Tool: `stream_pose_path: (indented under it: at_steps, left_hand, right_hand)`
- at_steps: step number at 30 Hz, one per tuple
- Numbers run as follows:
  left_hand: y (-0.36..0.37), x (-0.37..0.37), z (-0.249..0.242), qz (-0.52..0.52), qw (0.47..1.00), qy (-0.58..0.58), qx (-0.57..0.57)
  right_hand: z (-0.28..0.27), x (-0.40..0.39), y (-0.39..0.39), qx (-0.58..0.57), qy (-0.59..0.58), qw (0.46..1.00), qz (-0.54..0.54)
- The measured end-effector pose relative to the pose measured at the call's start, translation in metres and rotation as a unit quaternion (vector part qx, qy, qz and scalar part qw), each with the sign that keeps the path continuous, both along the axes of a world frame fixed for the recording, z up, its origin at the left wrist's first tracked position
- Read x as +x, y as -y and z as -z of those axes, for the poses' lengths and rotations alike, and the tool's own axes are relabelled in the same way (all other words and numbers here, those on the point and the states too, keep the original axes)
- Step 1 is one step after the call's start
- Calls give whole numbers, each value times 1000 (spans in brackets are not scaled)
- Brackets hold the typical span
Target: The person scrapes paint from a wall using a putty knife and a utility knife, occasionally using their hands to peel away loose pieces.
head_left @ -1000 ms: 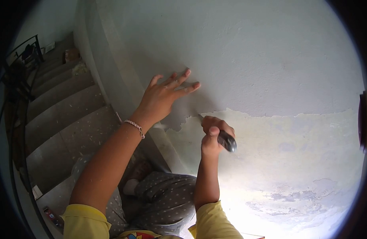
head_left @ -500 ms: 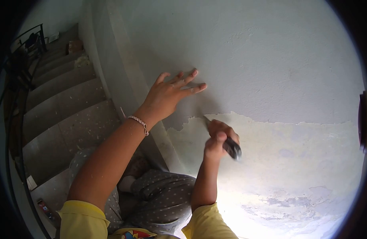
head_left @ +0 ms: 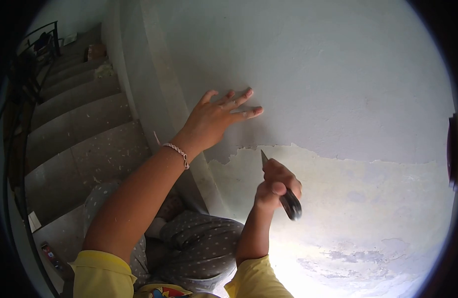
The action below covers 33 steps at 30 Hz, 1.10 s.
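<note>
My right hand (head_left: 277, 185) is closed around a knife (head_left: 291, 204) with a dark handle. Its narrow pointed blade (head_left: 264, 158) aims up at the ragged edge of the grey paint (head_left: 298, 146), where the tip meets or nearly meets it. Below that edge the wall is bare and cream coloured (head_left: 338, 198). Up and to the left, my left hand (head_left: 214, 119) has its fingers spread against the painted wall (head_left: 338, 89). Whitish dust marks those fingers, and a braided bracelet (head_left: 179, 152) circles the wrist.
A stairway (head_left: 85, 149) with pale flecks on its steps runs up on the left, beside a dark railing (head_left: 55, 39). A brown box (head_left: 96, 51) sits on an upper step. Flaking patches (head_left: 358, 256) mark the lower wall, near a bright glare.
My right hand and the knife have dropped slightly, and the handle points more steeply downward. My left hand keeps its spread pose on the wall. The whole view has shifted a little.
</note>
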State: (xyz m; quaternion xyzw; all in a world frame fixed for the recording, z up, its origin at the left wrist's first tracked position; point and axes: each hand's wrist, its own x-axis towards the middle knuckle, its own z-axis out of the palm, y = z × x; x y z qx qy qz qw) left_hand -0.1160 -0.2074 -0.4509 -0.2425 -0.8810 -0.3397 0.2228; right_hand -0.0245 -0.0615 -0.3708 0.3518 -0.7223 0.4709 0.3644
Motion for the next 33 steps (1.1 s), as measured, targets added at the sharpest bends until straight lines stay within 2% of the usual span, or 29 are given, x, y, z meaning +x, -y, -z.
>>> stream_pose_path:
  at_steps: [2, 5, 9, 12, 16, 18, 20, 21, 24, 26, 29, 31, 33]
  left_hand:
    - [0, 2, 2, 7, 1000, 1, 5]
    - [-3, 1, 1, 8, 1000, -9, 22]
    - [1, -1, 1, -2, 1000, -8, 9]
    - [-2, 3, 4, 9, 1000, -7, 18]
    - [0, 0, 2, 7, 1000, -9, 29]
    - [2, -2, 2, 0, 1000, -10, 20]
    - [-1, 3, 2, 9, 1000, -7, 11]
    - [-1, 3, 2, 11, 1000, -4, 18]
    - [-1, 0, 0, 9, 1000, -8, 20]
    - [1, -1, 2, 3, 1000, -8, 16]
    - [-1, 3, 0, 9, 1000, -11, 10]
    - [-2, 1, 0, 10, 1000, 0, 19]
    - [-1, 1, 0, 12, 1000, -7, 22]
  right_hand:
    - [2, -5, -1, 15, 6, 999, 52]
    - [9, -11, -6, 39, 36, 996, 69]
    - [-1, 1, -4, 10, 2, 1000, 9]
    - [14, -11, -12, 7, 40, 998, 56]
    - [6, -3, -4, 25, 10, 999, 38]
    - [0, 0, -6, -6, -11, 1000, 1]
    - [10, -12, -3, -3, -20, 997, 80]
    - [12, -13, -5, -9, 31, 998, 45]
    - [10, -9, 0, 27, 9, 998, 56]
    - [1, -4, -2, 13, -9, 1000, 22]
    - [10, -9, -7, 5, -7, 998, 63]
    - [12, -12, -6, 20, 31, 998, 56]
    - [5, -5, -3, 16, 18, 999, 41]
